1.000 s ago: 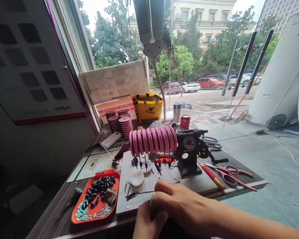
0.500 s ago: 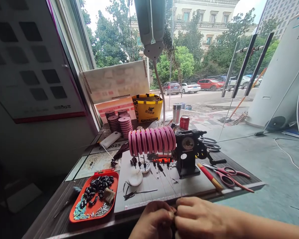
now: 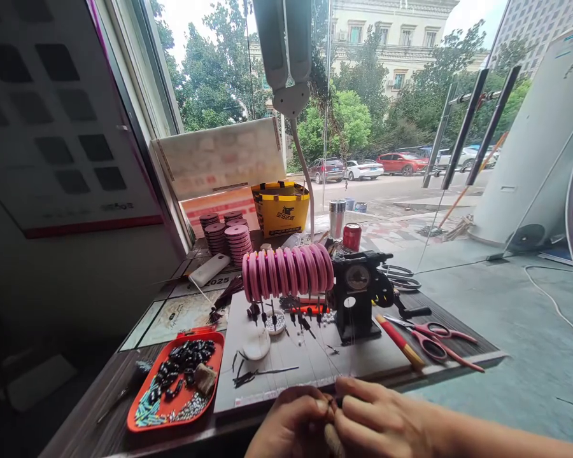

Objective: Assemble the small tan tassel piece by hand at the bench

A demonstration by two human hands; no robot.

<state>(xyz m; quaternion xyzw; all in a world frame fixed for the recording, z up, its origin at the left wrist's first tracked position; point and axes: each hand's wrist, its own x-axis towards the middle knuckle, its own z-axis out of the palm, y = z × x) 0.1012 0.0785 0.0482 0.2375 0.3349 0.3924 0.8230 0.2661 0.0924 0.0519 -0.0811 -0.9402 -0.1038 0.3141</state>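
While both hands meet just off the front edge of the desk [image 3: 88, 427], their fingers are curled narrow and pinch a small brownish piece [image 3: 333, 439] between them; most of it is hidden, so I cannot tell what it is. The left hand [image 3: 289, 425] has thumb and forefinger pressed together, touching the right hand [image 3: 379, 415], whose knuckles are bent over the same spot. Fine threads [image 3: 321, 352] run toward the hands over a pale board [image 3: 363, 364], which lies along the desk's front edge. Above the board hangs a row of pink spools [image 3: 289, 272], set on a black hand-cranked winder [image 3: 358, 299]. At the desk's front left corner sits a red tray [image 3: 132, 416] with black beads [image 3: 191, 355], a tan block [image 3: 205, 380] and smaller silver and blue-green pieces. On the board, a white disc [image 3: 256, 344] lies near a dish of white beads [image 3: 275, 322]. Toward the desk's right corner, red-handled scissors [image 3: 432, 346] rest beside a red and yellow handle [image 3: 401, 343]. Stacked spools [image 3: 239, 243] and a yellow bag [image 3: 281, 213] stand at the back edge.
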